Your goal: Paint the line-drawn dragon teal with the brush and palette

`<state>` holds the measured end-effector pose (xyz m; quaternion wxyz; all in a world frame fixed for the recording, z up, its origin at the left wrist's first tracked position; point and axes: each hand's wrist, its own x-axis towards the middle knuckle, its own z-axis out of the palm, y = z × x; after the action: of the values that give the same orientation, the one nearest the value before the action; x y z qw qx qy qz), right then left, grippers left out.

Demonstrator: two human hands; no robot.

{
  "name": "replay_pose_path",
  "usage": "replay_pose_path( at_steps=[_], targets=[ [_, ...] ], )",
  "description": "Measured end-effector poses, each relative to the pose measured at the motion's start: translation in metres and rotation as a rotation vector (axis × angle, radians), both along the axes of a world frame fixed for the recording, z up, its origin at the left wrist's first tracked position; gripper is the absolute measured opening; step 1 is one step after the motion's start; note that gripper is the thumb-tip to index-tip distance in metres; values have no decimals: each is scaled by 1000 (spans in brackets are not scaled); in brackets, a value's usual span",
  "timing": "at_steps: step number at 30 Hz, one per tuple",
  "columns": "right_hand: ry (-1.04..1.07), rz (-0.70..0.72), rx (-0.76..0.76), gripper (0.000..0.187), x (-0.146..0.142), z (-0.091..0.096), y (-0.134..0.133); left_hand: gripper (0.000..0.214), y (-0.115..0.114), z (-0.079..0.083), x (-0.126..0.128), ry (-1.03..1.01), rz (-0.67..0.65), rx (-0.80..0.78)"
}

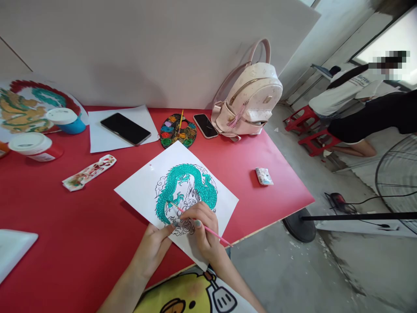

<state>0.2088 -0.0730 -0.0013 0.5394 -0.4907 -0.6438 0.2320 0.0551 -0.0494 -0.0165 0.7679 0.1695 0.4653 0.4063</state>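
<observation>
A white sheet of paper (140, 187) carries a black-line dragon drawing (176, 176), its body painted teal green while the head and clouds stay white. My right hand (203, 228) holds a thin pink paintbrush (215, 234), its tip touching the paper by the dragon's lower left claw. With thumb on top and fingers beneath, my left hand (158, 241) grips the sheet's lower left edge. The paper lies turned like a diamond, its near corner reaching past the table edge.
On the red table (97, 234) stand a paint palette (167, 141) with a brush on it, two phones, a pink backpack (257, 95), paint tubs (35, 145), a stained strip (89, 173) and a small packet (263, 176). A fan (399, 174) and seated people are at right.
</observation>
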Motion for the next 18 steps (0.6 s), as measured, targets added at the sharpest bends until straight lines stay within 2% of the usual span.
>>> replay_pose_path(
  at_steps=[11,18],
  targets=[
    [12,-26,-25,55,0,-4,-1,51,2,6,-2,-20,-18,6],
    [38,4,-7,53,1,-4,-1,58,1,-1,-4,-20,-42,18]
  ],
)
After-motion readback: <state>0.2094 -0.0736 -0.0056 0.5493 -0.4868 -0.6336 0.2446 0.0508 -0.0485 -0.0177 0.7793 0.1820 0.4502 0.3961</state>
